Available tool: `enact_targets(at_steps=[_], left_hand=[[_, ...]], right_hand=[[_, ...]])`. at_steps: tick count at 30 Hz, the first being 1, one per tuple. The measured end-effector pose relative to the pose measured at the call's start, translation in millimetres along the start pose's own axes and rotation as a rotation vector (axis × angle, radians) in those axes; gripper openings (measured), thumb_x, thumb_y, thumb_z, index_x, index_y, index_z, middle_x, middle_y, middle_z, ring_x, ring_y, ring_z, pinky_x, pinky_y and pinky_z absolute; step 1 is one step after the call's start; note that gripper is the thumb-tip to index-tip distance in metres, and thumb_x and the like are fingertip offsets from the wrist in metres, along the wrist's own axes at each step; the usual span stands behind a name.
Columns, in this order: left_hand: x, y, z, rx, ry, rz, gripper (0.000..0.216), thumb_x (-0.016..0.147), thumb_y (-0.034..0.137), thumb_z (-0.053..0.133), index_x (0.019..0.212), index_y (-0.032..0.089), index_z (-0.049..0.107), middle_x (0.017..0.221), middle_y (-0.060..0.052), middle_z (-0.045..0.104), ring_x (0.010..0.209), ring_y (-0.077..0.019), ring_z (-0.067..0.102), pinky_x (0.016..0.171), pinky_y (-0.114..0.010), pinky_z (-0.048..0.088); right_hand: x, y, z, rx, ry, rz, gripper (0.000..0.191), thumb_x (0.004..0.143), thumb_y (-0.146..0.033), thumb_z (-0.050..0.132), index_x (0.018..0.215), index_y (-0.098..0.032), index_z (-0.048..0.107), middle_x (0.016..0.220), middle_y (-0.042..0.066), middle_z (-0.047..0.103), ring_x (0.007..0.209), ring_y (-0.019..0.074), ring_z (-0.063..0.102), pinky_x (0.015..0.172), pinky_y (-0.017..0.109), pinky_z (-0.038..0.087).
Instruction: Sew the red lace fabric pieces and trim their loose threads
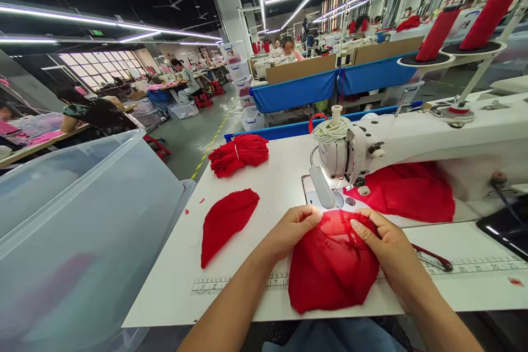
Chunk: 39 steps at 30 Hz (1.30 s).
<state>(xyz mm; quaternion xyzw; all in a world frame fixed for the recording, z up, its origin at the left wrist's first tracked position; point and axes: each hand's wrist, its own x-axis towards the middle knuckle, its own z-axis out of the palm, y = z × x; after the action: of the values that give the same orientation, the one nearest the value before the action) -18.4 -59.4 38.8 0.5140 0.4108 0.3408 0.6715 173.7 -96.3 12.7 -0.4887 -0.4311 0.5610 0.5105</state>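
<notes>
A sheer red fabric piece (330, 280) hangs from both my hands over the front of the white sewing table. My left hand (295, 228) pinches its upper left edge between thumb and fingers. At the upper right edge, my right hand (383, 236) grips the same cloth, thumb on top. Just beyond the fabric's top edge is the lit needle area of a white sewing machine (336, 157). Under the machine's arm lies more red fabric (408, 192). Thread snips with red handles (437, 258) rest beside my right hand, partly hidden by it.
A cut red piece (226, 223) and a tied red bundle (239, 154) lie on the table's left. A large translucent bin (94, 220) stands against that side. Red thread cones (439, 33) rise at the right. A printed ruler (214, 286) runs along the front edge.
</notes>
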Motion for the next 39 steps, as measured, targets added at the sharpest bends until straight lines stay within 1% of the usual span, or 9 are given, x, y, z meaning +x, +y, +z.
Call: enact_targets(at_steps=[5,11,14,16,20,23,28,32,39], left_hand=[[1,-2,3,-0.048,-0.008,-0.029,0.05,0.053,0.049,0.088,0.083,0.014,0.067,0.076,-0.003,0.065,0.069,-0.0148,0.058,0.067,-0.026,0.043],[-1,-3,7,-0.168,-0.041,-0.101,0.043,0.054,0.048,0.088,0.071,0.013,0.067,0.066,-0.001,0.064,0.062,-0.0107,0.055,0.062,-0.022,0.039],[-1,-4,7,-0.297,-0.091,-0.175,0.04,0.055,0.043,0.09,0.072,0.014,0.067,0.068,-0.001,0.066,0.06,-0.0102,0.057,0.061,-0.022,0.041],[0,-5,7,-0.364,-0.09,-0.191,0.041,0.055,0.042,0.09,0.075,0.014,0.068,0.069,-0.001,0.066,0.062,-0.0103,0.058,0.064,-0.021,0.043],[2,-10,7,-0.398,-0.032,-0.156,0.039,0.058,0.042,0.089,0.074,0.013,0.068,0.067,-0.001,0.064,0.06,-0.0089,0.056,0.063,-0.02,0.042],[3,-10,9,-0.417,-0.017,-0.135,0.038,0.06,0.042,0.087,0.069,0.013,0.065,0.066,-0.001,0.064,0.059,-0.0084,0.054,0.06,-0.02,0.041],[2,-5,11,-0.416,-0.035,-0.121,0.036,0.063,0.042,0.085,0.069,0.012,0.066,0.065,-0.002,0.063,0.06,-0.0093,0.054,0.061,-0.021,0.041],[2,-6,11,-0.389,0.009,-0.11,0.04,0.062,0.047,0.085,0.067,0.012,0.067,0.064,-0.003,0.065,0.059,-0.0113,0.056,0.062,-0.023,0.042],[4,-10,11,-0.441,0.198,-0.027,0.04,0.057,0.045,0.088,0.063,0.012,0.068,0.06,-0.003,0.064,0.058,-0.0106,0.055,0.062,-0.023,0.043]], right_hand=[[-1,-4,7,-0.128,-0.049,-0.048,0.038,0.08,-0.051,0.066,0.105,-0.022,0.067,0.096,0.005,0.072,0.079,0.0211,0.065,0.069,0.031,0.055],[4,-1,13,-0.194,-0.007,-0.057,0.043,0.08,-0.054,0.064,0.108,-0.021,0.062,0.107,0.008,0.071,0.09,0.0245,0.067,0.076,0.034,0.055],[10,4,13,-0.163,0.041,-0.034,0.052,0.079,-0.055,0.064,0.117,-0.022,0.056,0.096,0.008,0.072,0.08,0.0248,0.068,0.069,0.036,0.056],[11,5,13,-0.214,0.144,-0.092,0.053,0.079,-0.054,0.063,0.12,-0.022,0.053,0.092,0.008,0.07,0.077,0.0236,0.066,0.066,0.037,0.055],[0,4,13,-0.58,0.488,-0.493,0.024,0.086,-0.045,0.055,0.095,-0.023,0.061,0.093,0.007,0.064,0.081,0.0207,0.059,0.068,0.033,0.049],[-10,5,13,-0.789,0.371,-0.624,0.025,0.092,-0.044,0.05,0.08,-0.024,0.06,0.082,0.004,0.065,0.07,0.0181,0.057,0.062,0.03,0.045],[-11,16,16,-0.983,0.336,-0.605,0.025,0.091,-0.043,0.048,0.079,-0.025,0.058,0.07,0.001,0.065,0.061,0.0189,0.058,0.054,0.03,0.041],[-9,18,19,-0.917,0.264,-0.674,0.017,0.092,-0.033,0.047,0.081,-0.025,0.057,0.08,0.002,0.068,0.073,0.0195,0.061,0.063,0.031,0.045],[-5,4,16,-0.726,0.12,-0.659,0.023,0.093,-0.032,0.05,0.072,-0.025,0.056,0.071,0.001,0.064,0.065,0.0169,0.058,0.06,0.029,0.045]])
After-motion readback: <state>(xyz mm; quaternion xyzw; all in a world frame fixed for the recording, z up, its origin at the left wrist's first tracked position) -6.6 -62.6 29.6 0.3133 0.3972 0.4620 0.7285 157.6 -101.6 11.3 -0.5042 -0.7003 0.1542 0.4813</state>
